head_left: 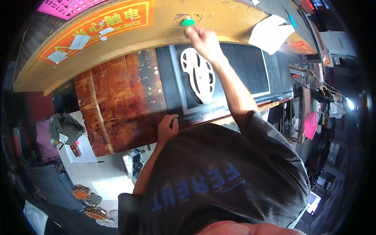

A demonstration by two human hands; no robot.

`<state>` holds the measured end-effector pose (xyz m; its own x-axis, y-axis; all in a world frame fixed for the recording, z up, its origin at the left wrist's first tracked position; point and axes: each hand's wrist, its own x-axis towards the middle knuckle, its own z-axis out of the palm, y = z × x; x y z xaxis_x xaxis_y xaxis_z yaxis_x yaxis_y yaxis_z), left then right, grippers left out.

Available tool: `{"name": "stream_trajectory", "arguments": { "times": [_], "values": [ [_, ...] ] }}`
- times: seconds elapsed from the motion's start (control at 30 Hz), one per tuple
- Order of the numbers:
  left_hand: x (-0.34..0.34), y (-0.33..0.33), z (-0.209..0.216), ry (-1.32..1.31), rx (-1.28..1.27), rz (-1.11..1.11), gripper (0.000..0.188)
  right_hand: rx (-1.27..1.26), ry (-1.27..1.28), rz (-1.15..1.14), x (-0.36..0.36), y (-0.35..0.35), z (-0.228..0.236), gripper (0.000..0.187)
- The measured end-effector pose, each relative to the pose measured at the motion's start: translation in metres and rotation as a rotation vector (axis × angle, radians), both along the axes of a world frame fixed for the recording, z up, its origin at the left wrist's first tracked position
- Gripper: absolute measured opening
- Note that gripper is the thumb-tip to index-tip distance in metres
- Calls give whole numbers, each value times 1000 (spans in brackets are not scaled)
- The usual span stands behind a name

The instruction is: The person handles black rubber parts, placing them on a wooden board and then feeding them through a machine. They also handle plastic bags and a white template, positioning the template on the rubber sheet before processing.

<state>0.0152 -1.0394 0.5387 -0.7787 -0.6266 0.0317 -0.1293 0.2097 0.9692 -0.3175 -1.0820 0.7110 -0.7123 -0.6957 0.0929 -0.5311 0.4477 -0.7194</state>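
My right hand (206,45) reaches up to a yellow machine beam (164,33), its fingers curled just below a green push button (188,22). Whether a fingertip touches the button I cannot tell. Under that forearm lies a white shoe-sole-shaped plate (201,78) with several slots and holes, flat on a black board with a pale frame (244,66). My left hand (167,128) rests closed at the near edge of the worktable, beside the reddish-brown board (121,102). What its fingers hold, if anything, is hidden.
White paper (271,34) hangs on the beam's right side, near an orange warning label (133,13) farther left. A pink basket (70,8) sits above. At left, a side table carries papers (84,150) and a dark green cloth bundle (66,129). Cables hang at right.
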Motion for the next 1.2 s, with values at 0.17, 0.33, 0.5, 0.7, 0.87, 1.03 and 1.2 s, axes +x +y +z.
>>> {"name": "stream_trajectory", "arguments": {
  "times": [0.17, 0.33, 0.5, 0.7, 0.87, 1.03, 1.2],
  "values": [
    [2, 1, 7, 14, -10, -4, 15, 6, -6, -10, -19, -10, 2, 44],
    [1, 1, 9, 9, 1, 15, 15, 29, -264, -106, -26, 64, -29, 36],
    [-1, -4, 4, -45, -9, -22, 15, -117, -290, -99, -36, 114, -30, 29],
    [-12, -16, -7, -9, -122, -36, 14, -140, -392, -247, -23, 170, -56, 28],
    [-65, -67, -14, 51, -169, 10, 15, -416, -525, -279, -27, 191, -94, 25],
    [-109, -97, -1, 77, -460, -19, 16, -407, -584, -311, -41, 181, -102, 24],
    [-151, -108, 8, -55, -777, -48, 9, -479, -545, -256, -69, 160, -95, 24]
  ]
}}
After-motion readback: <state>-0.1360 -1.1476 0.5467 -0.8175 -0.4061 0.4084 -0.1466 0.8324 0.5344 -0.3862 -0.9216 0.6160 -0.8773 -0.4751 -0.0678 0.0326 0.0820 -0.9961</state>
